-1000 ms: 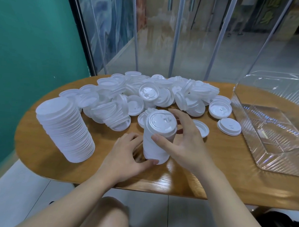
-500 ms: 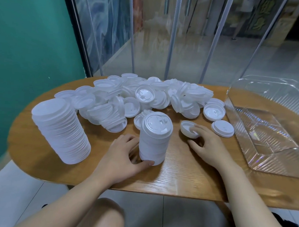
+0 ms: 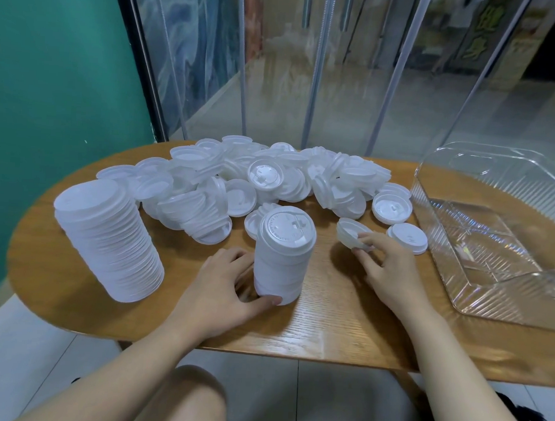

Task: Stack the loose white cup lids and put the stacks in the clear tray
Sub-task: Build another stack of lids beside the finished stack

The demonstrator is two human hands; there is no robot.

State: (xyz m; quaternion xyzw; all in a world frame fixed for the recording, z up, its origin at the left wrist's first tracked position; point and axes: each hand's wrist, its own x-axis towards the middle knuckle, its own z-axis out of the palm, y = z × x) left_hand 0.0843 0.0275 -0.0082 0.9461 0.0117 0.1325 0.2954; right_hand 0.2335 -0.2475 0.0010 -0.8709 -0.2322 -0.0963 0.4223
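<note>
While our left hand [image 3: 225, 284] grips the short stack [image 3: 282, 258], our right hand [image 3: 385, 269] pinches one tilted lid [image 3: 351, 234] beside the clear tray [image 3: 478, 251], no lids inside.

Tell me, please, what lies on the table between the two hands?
In the head view, the short lid stack stands between them, the left hand gripping its base; from it to the right hand is bare wood.

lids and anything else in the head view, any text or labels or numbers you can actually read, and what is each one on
Top lid of the small stack held by the left hand: raised lettering runs round the rim, too small to read.
Lid propped up in the loose pile: embossed marks, not readable.
Lid in the right hand: no text visible.
Tall stack and clear tray: no text visible.
Yellow sign behind the glass: blurred, unreadable.
</note>
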